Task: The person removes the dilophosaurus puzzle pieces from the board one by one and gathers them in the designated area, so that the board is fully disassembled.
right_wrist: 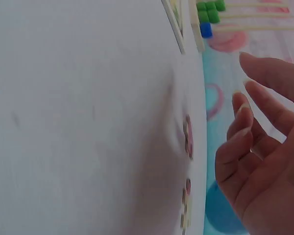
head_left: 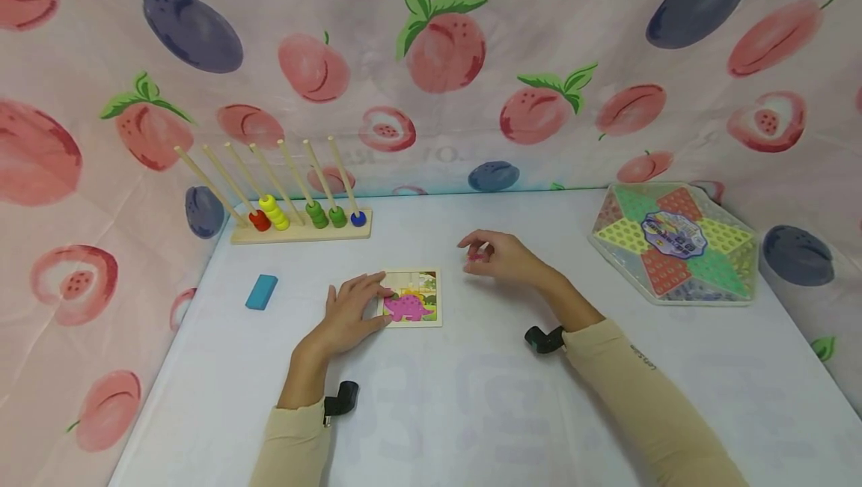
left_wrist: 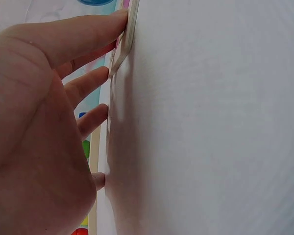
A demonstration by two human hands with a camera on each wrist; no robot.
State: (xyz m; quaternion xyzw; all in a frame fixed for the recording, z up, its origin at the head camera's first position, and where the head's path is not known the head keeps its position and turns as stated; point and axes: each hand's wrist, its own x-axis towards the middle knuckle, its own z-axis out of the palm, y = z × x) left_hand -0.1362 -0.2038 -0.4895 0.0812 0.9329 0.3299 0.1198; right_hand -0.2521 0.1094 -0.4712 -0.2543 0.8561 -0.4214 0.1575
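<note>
A small wooden jigsaw board (head_left: 440,307) with a purple dinosaur picture lies flat on the table. Its upper part shows bare wood. My left hand (head_left: 350,313) rests along the board's left side, thumb and fingertips touching it, fingers fairly straight; the left wrist view shows the thumb (left_wrist: 83,36) against the rim. To the right of the board, my right hand (head_left: 505,256) hovers with loosely bent fingers. Between them a pinkish jigsaw piece (head_left: 477,256) shows in the head view. In the right wrist view, pieces (right_wrist: 188,138) lie on the table below the hand, apart from the fingers.
At the back left stands a wooden peg rack (head_left: 303,233) with coloured beads on upright rods. A blue block (head_left: 261,292) lies in front of it. A clear polygonal box (head_left: 676,244) with a patterned lid sits at the right. Fruit-print cloth (head_left: 444,150) hangs behind the table.
</note>
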